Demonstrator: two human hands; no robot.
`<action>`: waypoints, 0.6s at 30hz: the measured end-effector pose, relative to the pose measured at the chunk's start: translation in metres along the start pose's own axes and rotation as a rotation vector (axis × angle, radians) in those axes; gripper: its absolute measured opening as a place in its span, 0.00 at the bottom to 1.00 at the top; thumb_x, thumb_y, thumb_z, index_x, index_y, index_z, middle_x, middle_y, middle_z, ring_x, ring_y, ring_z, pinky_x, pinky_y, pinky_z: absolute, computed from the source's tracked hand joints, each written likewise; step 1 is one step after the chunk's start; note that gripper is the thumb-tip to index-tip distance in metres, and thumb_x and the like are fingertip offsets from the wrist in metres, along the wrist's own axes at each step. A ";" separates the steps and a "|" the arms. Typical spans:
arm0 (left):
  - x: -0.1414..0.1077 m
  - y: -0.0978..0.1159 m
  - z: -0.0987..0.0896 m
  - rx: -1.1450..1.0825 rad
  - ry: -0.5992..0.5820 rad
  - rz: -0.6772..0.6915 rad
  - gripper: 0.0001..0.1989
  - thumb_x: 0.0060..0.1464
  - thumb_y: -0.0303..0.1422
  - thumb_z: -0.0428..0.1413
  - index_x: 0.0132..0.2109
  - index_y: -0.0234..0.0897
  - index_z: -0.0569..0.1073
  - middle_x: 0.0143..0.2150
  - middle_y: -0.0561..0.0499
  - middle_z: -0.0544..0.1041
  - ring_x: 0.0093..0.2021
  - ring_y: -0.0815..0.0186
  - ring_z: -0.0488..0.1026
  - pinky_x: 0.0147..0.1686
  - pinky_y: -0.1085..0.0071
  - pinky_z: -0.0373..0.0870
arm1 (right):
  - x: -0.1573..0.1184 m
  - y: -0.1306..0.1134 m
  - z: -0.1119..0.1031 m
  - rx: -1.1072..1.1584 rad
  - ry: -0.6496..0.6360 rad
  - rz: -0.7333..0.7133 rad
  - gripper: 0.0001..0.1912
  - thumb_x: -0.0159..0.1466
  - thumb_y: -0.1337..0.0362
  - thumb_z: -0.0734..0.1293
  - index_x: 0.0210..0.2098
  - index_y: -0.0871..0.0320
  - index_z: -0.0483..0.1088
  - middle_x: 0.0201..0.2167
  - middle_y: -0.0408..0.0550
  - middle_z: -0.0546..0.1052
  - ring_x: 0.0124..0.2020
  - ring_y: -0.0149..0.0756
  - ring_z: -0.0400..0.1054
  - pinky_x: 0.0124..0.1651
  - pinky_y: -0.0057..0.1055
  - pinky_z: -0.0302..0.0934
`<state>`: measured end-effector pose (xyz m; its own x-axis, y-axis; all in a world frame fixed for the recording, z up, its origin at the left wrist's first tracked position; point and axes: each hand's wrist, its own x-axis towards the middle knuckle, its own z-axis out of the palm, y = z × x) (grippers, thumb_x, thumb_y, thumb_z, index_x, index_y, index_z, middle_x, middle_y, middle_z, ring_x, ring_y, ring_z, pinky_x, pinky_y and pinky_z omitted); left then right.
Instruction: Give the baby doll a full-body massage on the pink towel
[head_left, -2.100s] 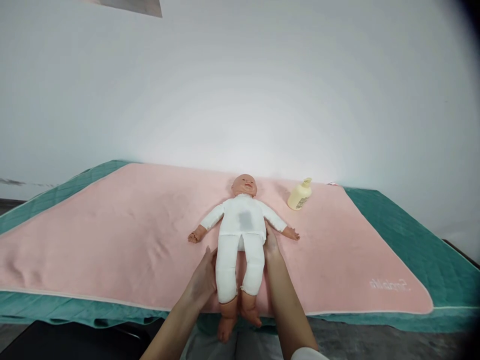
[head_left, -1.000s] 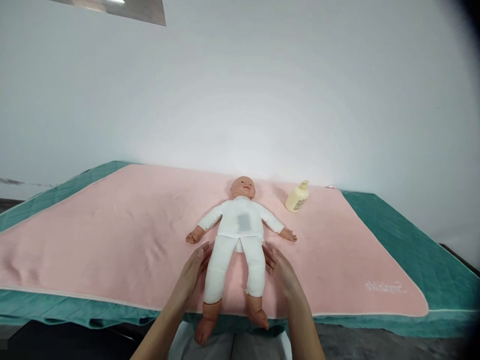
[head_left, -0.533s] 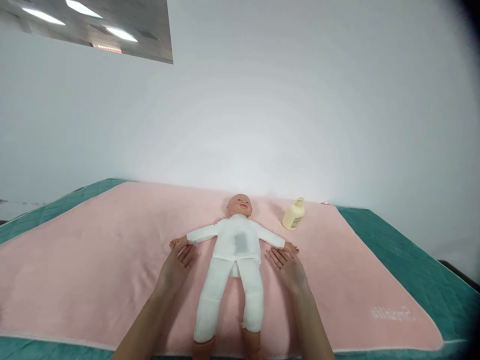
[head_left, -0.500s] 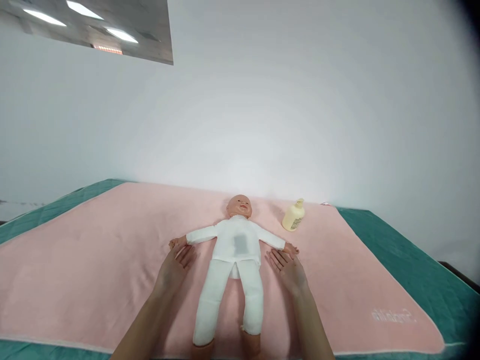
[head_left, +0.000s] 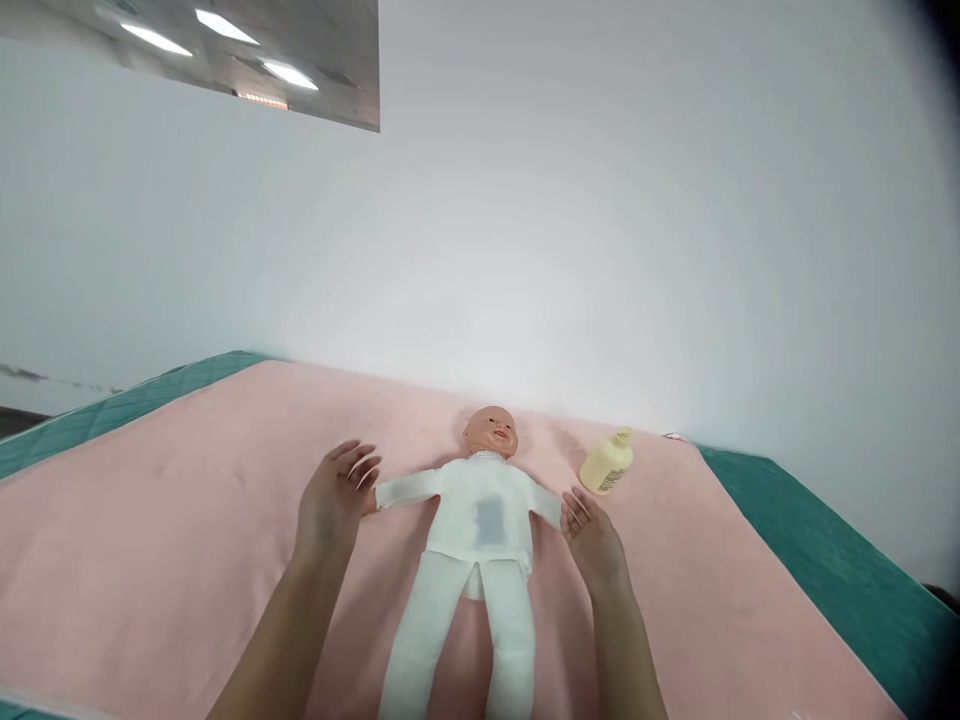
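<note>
A baby doll (head_left: 480,510) with a white top, white leggings and a grey patch on its chest lies face up on a pink blanket (head_left: 225,470). Beside the doll's hand on the left of the view is my left hand (head_left: 335,500), fingers apart and slightly curled, holding nothing. My right hand (head_left: 594,540) is open over the doll's other hand, which it mostly hides. Whether either hand touches the doll is unclear. A pale yellow bottle (head_left: 606,463) stands just beyond my right hand.
Under the blanket, a green quilted cover (head_left: 810,540) shows at both sides. A white wall (head_left: 510,220) rises directly behind it. At the upper left, a reflective panel (head_left: 330,60) shows ceiling lights.
Both hands have lifted somewhat, with my left hand moving up and outward beside the doll's hand. My right hand now covers the doll's other hand. The camera view has shifted.
</note>
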<state>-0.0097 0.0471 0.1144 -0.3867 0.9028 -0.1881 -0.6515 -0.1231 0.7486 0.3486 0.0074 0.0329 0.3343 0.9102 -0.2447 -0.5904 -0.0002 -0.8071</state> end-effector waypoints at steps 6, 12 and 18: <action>0.051 -0.039 0.084 0.293 -0.176 -0.032 0.20 0.49 0.33 0.59 0.50 0.43 0.67 0.51 0.44 0.72 0.45 0.60 0.73 0.45 0.63 0.70 | 0.075 -0.019 0.084 -0.011 -0.030 -0.075 0.13 0.57 0.59 0.68 0.41 0.51 0.73 0.49 0.46 0.76 0.49 0.35 0.72 0.55 0.33 0.67; 0.070 -0.095 0.116 0.521 -0.332 -0.105 0.20 0.48 0.38 0.62 0.49 0.43 0.71 0.61 0.43 0.68 0.62 0.52 0.61 0.55 0.61 0.62 | 0.117 0.007 0.134 -0.111 0.064 -0.024 0.12 0.56 0.58 0.69 0.39 0.51 0.73 0.46 0.46 0.77 0.53 0.38 0.68 0.55 0.35 0.65; 0.086 -0.134 0.129 0.466 -0.375 -0.169 0.25 0.46 0.39 0.65 0.51 0.40 0.71 0.59 0.40 0.71 0.58 0.53 0.69 0.49 0.68 0.67 | 0.116 0.021 0.152 -0.068 -0.133 0.141 0.14 0.62 0.54 0.64 0.37 0.60 0.73 0.35 0.53 0.79 0.43 0.45 0.74 0.48 0.40 0.69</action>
<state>0.1287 0.1945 0.0796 0.0072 0.9878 -0.1554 -0.2978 0.1504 0.9427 0.2629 0.1760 0.0690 0.1494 0.9459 -0.2880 -0.5722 -0.1548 -0.8053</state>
